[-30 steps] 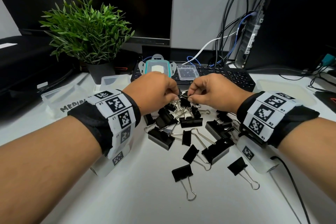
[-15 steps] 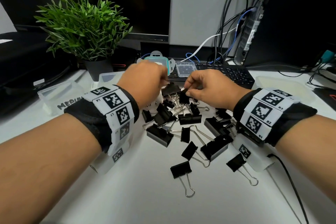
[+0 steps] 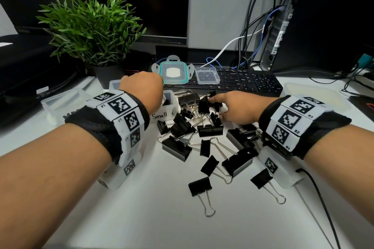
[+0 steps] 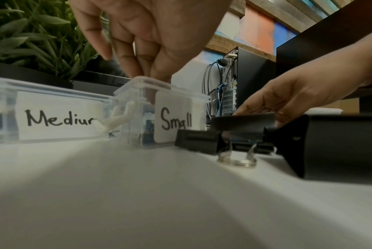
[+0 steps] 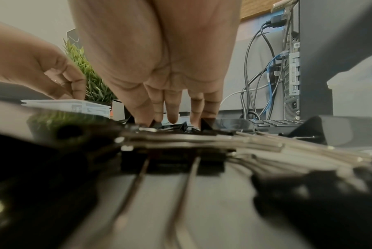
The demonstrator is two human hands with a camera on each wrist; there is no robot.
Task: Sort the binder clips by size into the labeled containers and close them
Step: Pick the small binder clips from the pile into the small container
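Note:
Black binder clips (image 3: 204,143) of mixed sizes lie heaped mid-desk. The clear "Small" container (image 3: 168,115) (image 4: 170,116) stands open at the heap's left edge, with the "Medium" container (image 4: 53,114) further left. My left hand (image 3: 145,87) (image 4: 142,74) hangs over the Small container with its fingertips dipped below the rim, so anything they hold is hidden. My right hand (image 3: 214,101) (image 5: 170,118) reaches into the heap's far side. Its straight fingers point down and touch the clips there (image 4: 242,121).
A teal-rimmed lid (image 3: 175,73) and a clear lid (image 3: 207,76) lie on the keyboard (image 3: 253,85) behind the heap. A potted plant (image 3: 91,26) stands back left and a pale container (image 3: 311,95) at the right. A black cable (image 3: 319,198) runs from my right wrist.
My left hand has left the middle of the heap and moved left to the Small container. My right hand has stretched out its fingers and lowered them onto the clips.

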